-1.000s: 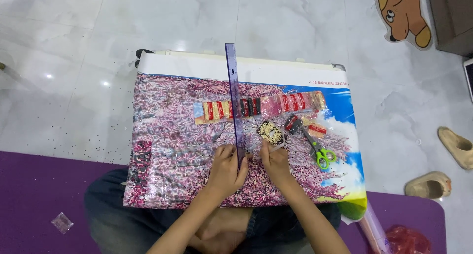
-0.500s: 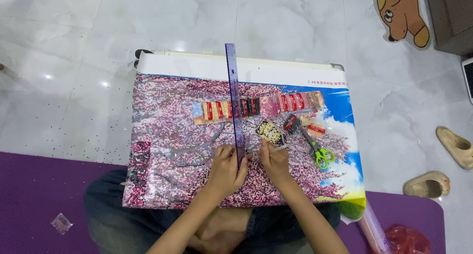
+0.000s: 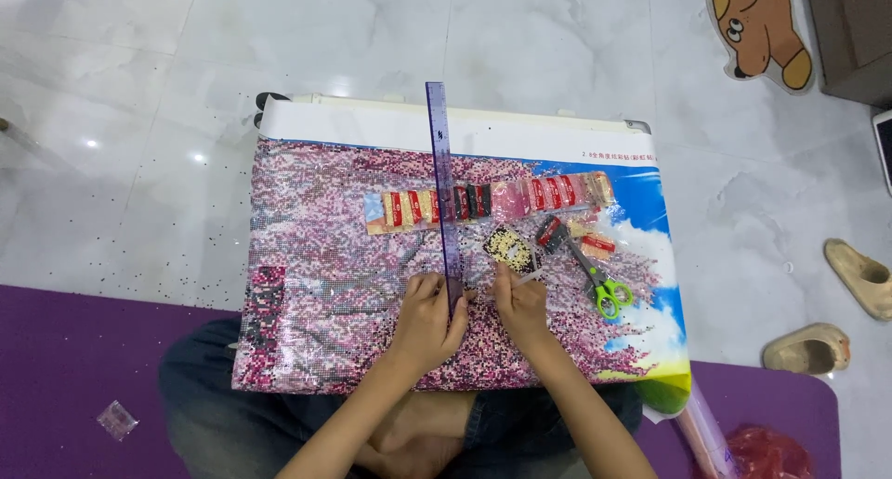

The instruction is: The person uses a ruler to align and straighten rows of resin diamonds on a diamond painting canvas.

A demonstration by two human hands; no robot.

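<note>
Fingers of the left hand [image 3: 429, 314] press flat on the near end of the purple ruler [image 3: 444, 193], pinning it on the bead-picture canvas [image 3: 325, 284]; right hand [image 3: 522, 304] fingers curl narrow just beside the ruler, perhaps pinching a small tool, cannot tell. Ruler runs away from the body across a strip of bead packets [image 3: 492, 200]; bead tray [image 3: 509, 247] and green-handled scissors [image 3: 602, 284] lie right of the hands. Step in hand, by my reading: lining up beads against the ruler's edge; next wants steady pressure so the ruler doesn't slide.
</note>
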